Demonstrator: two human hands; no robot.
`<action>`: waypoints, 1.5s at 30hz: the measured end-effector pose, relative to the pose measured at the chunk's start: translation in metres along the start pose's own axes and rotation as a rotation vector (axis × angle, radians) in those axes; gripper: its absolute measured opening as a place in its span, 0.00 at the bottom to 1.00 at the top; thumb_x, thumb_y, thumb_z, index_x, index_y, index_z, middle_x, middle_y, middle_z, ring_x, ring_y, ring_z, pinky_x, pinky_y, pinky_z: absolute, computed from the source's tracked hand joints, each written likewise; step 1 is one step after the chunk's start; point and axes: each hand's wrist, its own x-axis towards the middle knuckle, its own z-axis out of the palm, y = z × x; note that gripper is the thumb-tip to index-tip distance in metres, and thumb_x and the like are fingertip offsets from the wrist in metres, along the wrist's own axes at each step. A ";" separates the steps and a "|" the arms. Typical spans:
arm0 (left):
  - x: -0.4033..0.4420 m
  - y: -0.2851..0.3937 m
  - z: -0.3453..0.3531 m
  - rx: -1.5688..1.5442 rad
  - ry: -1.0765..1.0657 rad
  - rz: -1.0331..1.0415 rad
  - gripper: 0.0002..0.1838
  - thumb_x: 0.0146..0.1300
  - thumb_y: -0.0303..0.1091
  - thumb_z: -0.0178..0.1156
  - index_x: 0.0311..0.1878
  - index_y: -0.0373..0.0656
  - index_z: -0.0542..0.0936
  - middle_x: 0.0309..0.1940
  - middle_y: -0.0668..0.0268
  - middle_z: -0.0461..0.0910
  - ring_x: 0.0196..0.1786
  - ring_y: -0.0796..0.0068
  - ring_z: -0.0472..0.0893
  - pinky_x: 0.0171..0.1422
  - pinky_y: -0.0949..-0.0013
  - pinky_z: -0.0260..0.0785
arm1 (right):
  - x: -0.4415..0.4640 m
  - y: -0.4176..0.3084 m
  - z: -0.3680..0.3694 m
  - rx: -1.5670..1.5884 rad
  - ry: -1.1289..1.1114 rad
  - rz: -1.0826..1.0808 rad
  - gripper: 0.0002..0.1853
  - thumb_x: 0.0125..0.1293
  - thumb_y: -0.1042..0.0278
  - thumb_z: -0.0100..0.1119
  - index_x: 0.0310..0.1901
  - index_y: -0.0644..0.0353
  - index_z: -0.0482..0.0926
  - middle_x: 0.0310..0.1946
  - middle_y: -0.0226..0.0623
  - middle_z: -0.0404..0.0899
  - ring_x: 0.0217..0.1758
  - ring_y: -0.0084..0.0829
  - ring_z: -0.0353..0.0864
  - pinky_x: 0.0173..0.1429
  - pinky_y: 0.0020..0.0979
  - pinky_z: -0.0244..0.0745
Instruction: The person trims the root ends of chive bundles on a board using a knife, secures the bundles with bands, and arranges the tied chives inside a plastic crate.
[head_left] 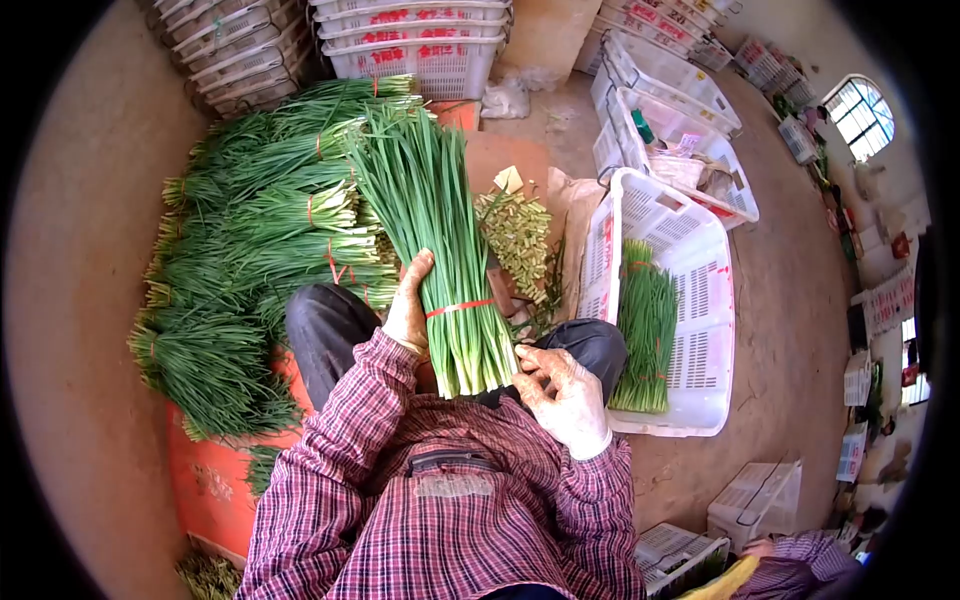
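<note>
A long bunch of garlic chives (440, 220), bound by a red band, lies upright over my lap with its pale stem ends toward me. My left hand (408, 305), in a thin pale glove, is wrapped round the bunch's left side near the band. At the lower right, my right hand (565, 395), gloved too, has curled fingers with their tips against the stem ends. Whether a loose stem is pinched there is hidden. Just beyond the bunch is a pile of cut stem ends (518, 230), with a brown flat object partly hidden beside it.
Many tied chive bunches (290, 205) are heaped at my left on an orange board (220, 490). A white crate (705, 375) with chives inside stands at my right. More crates (415, 65) are stacked at the back. A person's sleeve (815, 550) shows at lower right.
</note>
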 end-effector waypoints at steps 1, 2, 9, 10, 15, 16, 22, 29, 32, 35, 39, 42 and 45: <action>0.000 0.003 0.002 -0.011 -0.028 -0.015 0.26 0.70 0.49 0.61 0.64 0.46 0.74 0.52 0.60 0.84 0.51 0.60 0.86 0.61 0.49 0.79 | 0.001 -0.003 -0.001 0.001 -0.001 0.000 0.21 0.60 0.68 0.74 0.55 0.56 0.82 0.37 0.36 0.84 0.35 0.31 0.88 0.39 0.30 0.82; -0.003 0.003 0.004 -0.010 -0.028 -0.014 0.26 0.70 0.49 0.61 0.64 0.46 0.74 0.52 0.60 0.84 0.51 0.60 0.86 0.61 0.49 0.79 | 0.002 -0.005 -0.001 -0.023 -0.025 -0.050 0.22 0.59 0.67 0.74 0.56 0.56 0.82 0.39 0.36 0.84 0.34 0.30 0.87 0.38 0.30 0.82; -0.005 0.002 0.002 -0.001 0.025 0.006 0.26 0.69 0.50 0.62 0.64 0.45 0.75 0.51 0.61 0.84 0.50 0.60 0.86 0.60 0.49 0.79 | 0.000 0.005 0.002 0.127 -0.104 0.021 0.23 0.59 0.69 0.75 0.58 0.53 0.82 0.43 0.34 0.83 0.36 0.24 0.86 0.37 0.25 0.80; -0.006 0.002 0.003 0.003 0.012 0.010 0.26 0.69 0.50 0.62 0.64 0.45 0.75 0.51 0.60 0.84 0.50 0.60 0.86 0.60 0.49 0.79 | 0.000 0.005 0.002 0.127 -0.103 0.021 0.23 0.59 0.69 0.75 0.58 0.53 0.82 0.43 0.34 0.83 0.36 0.24 0.86 0.37 0.25 0.80; -0.007 0.001 0.004 -0.017 0.001 -0.007 0.26 0.69 0.49 0.62 0.64 0.45 0.74 0.52 0.60 0.84 0.50 0.59 0.86 0.60 0.49 0.80 | -0.001 0.005 -0.003 0.293 -0.174 0.153 0.21 0.63 0.73 0.72 0.58 0.54 0.82 0.42 0.31 0.82 0.39 0.19 0.84 0.37 0.23 0.78; -0.005 0.000 0.002 -0.019 -0.018 -0.029 0.26 0.69 0.49 0.62 0.64 0.45 0.74 0.52 0.60 0.84 0.50 0.59 0.85 0.60 0.49 0.79 | -0.001 0.006 -0.003 0.293 -0.174 0.152 0.21 0.63 0.73 0.72 0.58 0.54 0.82 0.42 0.31 0.82 0.39 0.19 0.84 0.37 0.23 0.78; -0.004 -0.002 0.000 0.007 -0.014 -0.033 0.26 0.69 0.49 0.62 0.64 0.46 0.74 0.52 0.60 0.84 0.50 0.59 0.85 0.60 0.49 0.79 | -0.009 0.027 0.007 0.450 -0.086 0.259 0.14 0.65 0.73 0.70 0.52 0.59 0.84 0.42 0.35 0.85 0.40 0.23 0.85 0.41 0.25 0.81; -0.002 -0.003 -0.005 0.003 0.009 0.008 0.25 0.70 0.49 0.62 0.64 0.45 0.74 0.51 0.59 0.84 0.50 0.59 0.86 0.60 0.50 0.80 | -0.006 0.004 0.004 0.253 0.023 0.265 0.10 0.65 0.72 0.71 0.46 0.63 0.84 0.35 0.37 0.87 0.35 0.25 0.88 0.40 0.27 0.82; -0.002 -0.005 -0.004 -0.012 0.024 0.020 0.23 0.71 0.47 0.59 0.64 0.47 0.74 0.51 0.61 0.83 0.49 0.62 0.85 0.58 0.52 0.80 | -0.004 0.003 0.004 0.310 0.068 0.242 0.13 0.61 0.69 0.74 0.46 0.61 0.83 0.35 0.36 0.86 0.33 0.26 0.88 0.38 0.26 0.82; -0.002 -0.005 -0.002 -0.028 0.025 0.038 0.23 0.70 0.46 0.59 0.64 0.48 0.74 0.52 0.62 0.83 0.50 0.61 0.85 0.59 0.52 0.80 | -0.003 -0.001 0.001 0.112 -0.074 -0.006 0.19 0.59 0.73 0.75 0.52 0.60 0.83 0.37 0.36 0.83 0.33 0.25 0.85 0.37 0.26 0.80; -0.002 -0.006 -0.006 -0.061 0.015 0.036 0.23 0.70 0.45 0.60 0.64 0.48 0.74 0.52 0.61 0.83 0.50 0.61 0.85 0.59 0.51 0.79 | -0.002 -0.004 0.000 -0.001 -0.076 -0.009 0.20 0.58 0.73 0.76 0.53 0.60 0.83 0.37 0.36 0.83 0.33 0.27 0.86 0.37 0.26 0.80; -0.005 -0.004 -0.001 -0.056 0.031 0.034 0.23 0.70 0.45 0.60 0.64 0.48 0.74 0.52 0.61 0.83 0.50 0.60 0.85 0.60 0.49 0.79 | -0.003 0.003 0.005 -0.042 -0.025 -0.063 0.17 0.60 0.69 0.75 0.49 0.59 0.82 0.35 0.34 0.84 0.30 0.25 0.86 0.35 0.27 0.81; -0.005 -0.006 -0.004 -0.064 0.001 0.042 0.22 0.70 0.44 0.60 0.64 0.47 0.74 0.52 0.61 0.83 0.51 0.59 0.85 0.61 0.49 0.79 | -0.007 0.013 0.010 0.202 -0.014 0.078 0.15 0.62 0.71 0.72 0.49 0.60 0.81 0.36 0.36 0.85 0.32 0.23 0.86 0.36 0.26 0.81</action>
